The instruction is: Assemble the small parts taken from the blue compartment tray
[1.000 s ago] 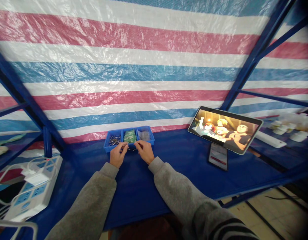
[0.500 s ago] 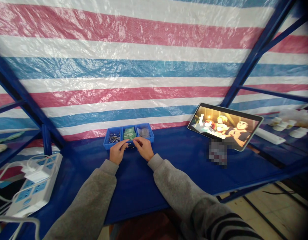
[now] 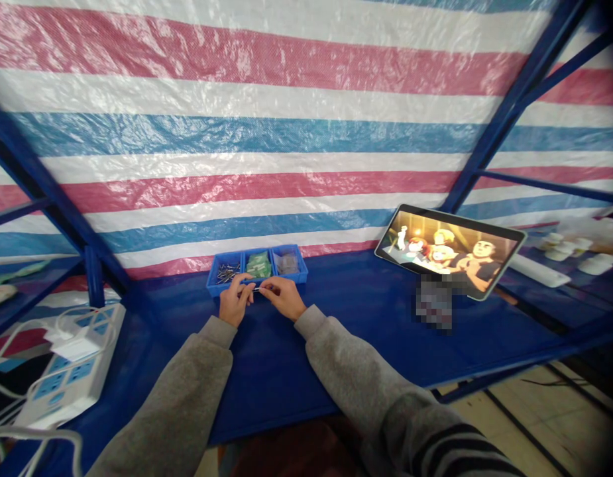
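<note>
Both hands meet just in front of the blue tray (image 3: 257, 286), which sits at the back edge of the blue bench (image 3: 366, 331), against the striped tarp (image 3: 286, 132). The left hand (image 3: 235, 302) and the right hand (image 3: 285, 298) each pinch one end of a thin metal pin (image 3: 259, 289) between thumb and fingertips, holding it level just above the bench top and close to the tray's front wall. The step in hand looks like fitting or checking a small part held between the two hands; the next move would seem to call for a steady, fine pinch, since the piece is slim and easy to drop. The pin shows only as a short, pale, shiny sliver, too small to tell its ends or whether anything is fixed to it. The tray has three compartments: the left one holds loose dark metal pins, the middle one green pieces, the right one greyish bits that cannot be made out. Towards the right of the bench a tablet (image 3: 450, 250) leans with a cartoon playing. At the left edge lies a white power strip (image 3: 67, 381) with cables plugged in.
</note>
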The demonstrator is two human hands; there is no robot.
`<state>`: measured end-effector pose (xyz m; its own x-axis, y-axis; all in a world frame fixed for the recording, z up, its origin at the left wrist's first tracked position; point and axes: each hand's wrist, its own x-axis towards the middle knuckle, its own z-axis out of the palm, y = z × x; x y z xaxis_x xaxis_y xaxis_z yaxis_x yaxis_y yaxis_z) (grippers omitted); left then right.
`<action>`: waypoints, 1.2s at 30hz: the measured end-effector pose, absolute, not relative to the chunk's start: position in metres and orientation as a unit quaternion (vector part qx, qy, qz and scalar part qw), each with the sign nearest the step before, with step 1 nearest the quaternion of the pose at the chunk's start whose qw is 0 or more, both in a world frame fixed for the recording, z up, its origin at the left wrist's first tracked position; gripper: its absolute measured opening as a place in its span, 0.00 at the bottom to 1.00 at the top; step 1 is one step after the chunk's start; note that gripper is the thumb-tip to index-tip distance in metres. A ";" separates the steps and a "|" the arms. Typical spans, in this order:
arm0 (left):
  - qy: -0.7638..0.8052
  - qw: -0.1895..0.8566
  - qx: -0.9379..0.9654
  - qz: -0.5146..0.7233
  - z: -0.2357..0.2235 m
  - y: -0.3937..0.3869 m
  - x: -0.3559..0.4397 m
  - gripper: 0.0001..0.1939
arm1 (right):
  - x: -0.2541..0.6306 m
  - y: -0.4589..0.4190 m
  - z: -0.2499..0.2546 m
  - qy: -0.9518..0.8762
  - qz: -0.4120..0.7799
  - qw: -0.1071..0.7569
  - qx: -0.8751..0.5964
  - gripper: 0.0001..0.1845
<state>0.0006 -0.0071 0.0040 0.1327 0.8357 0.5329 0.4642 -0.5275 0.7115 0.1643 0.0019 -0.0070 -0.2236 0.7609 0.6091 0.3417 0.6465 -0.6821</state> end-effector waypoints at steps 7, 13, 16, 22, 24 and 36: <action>0.461 0.124 0.724 0.497 0.003 -0.002 -0.003 0.12 | 0.167 0.000 -0.003 -0.727 0.200 0.511 -0.414 0.17; 0.480 0.120 0.711 0.500 0.000 0.002 -0.004 0.13 | 0.167 0.001 -0.004 -0.721 0.204 0.519 -0.411 0.18; 0.479 0.128 0.716 0.492 0.000 0.003 -0.005 0.14 | 0.167 0.001 -0.004 -0.719 0.206 0.521 -0.411 0.17; 0.475 0.118 0.727 0.482 0.003 0.000 -0.003 0.14 | 0.167 0.003 -0.004 -0.717 0.211 0.521 -0.413 0.13; 0.478 0.120 0.730 0.474 0.004 -0.001 -0.003 0.14 | 0.167 0.003 -0.005 -0.712 0.210 0.525 -0.416 0.12; 0.473 0.141 0.715 0.495 0.002 -0.002 -0.002 0.12 | 0.167 0.003 -0.007 -0.728 0.185 0.508 -0.422 0.16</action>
